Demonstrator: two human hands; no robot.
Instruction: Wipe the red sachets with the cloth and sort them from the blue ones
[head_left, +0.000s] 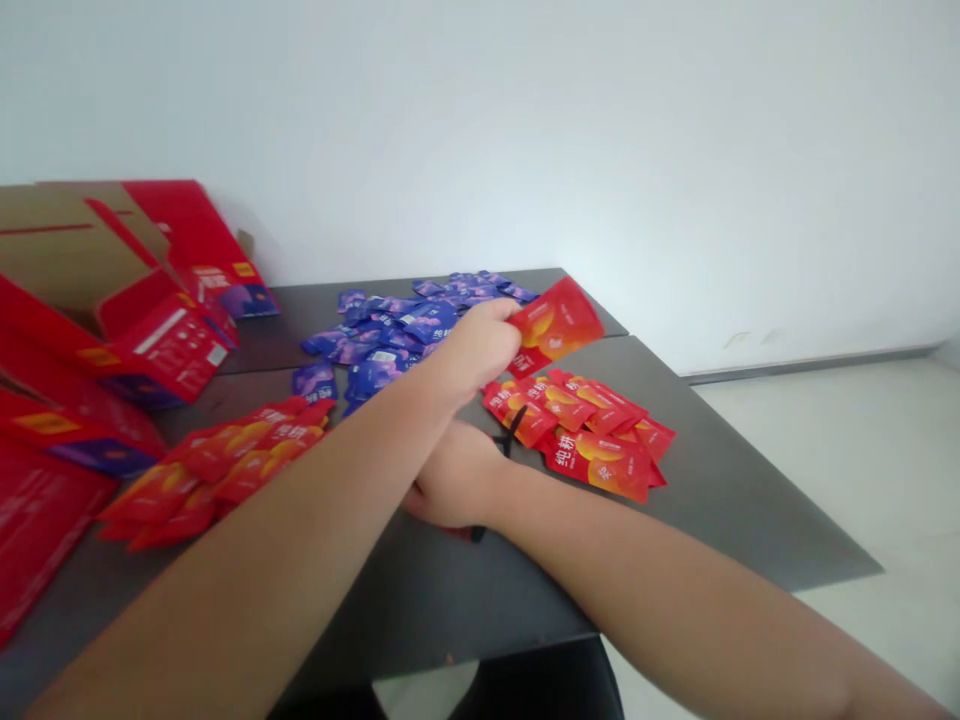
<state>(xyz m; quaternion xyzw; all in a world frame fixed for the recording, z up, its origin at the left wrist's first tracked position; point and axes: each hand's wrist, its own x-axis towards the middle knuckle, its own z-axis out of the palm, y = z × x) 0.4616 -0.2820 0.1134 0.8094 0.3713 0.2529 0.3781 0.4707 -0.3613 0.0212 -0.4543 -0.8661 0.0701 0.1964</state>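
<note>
My left hand (489, 345) reaches across to the right, its fingers closed on the near edge of a red pouch (561, 325) with orange fruit printed on it. That pouch is held up above a loose pile of matching red pouches (600, 455). Under my left forearm, my right hand (457, 475) is curled low over the table, its fingertips largely hidden. A sliver of red shows beneath it, too little to name. A thin black strip (514, 430) crosses near the right wrist; whether it is a band or a held thing is unclear.
Purple pouches (379, 365) lie heaped toward the back of the grey table (720, 510). More red pouches (247, 450) are stacked at left, partly behind my left arm. Open red cartons (150, 330) crowd the left side. A white wall stands behind; a black chair (555, 680) is below the front edge.
</note>
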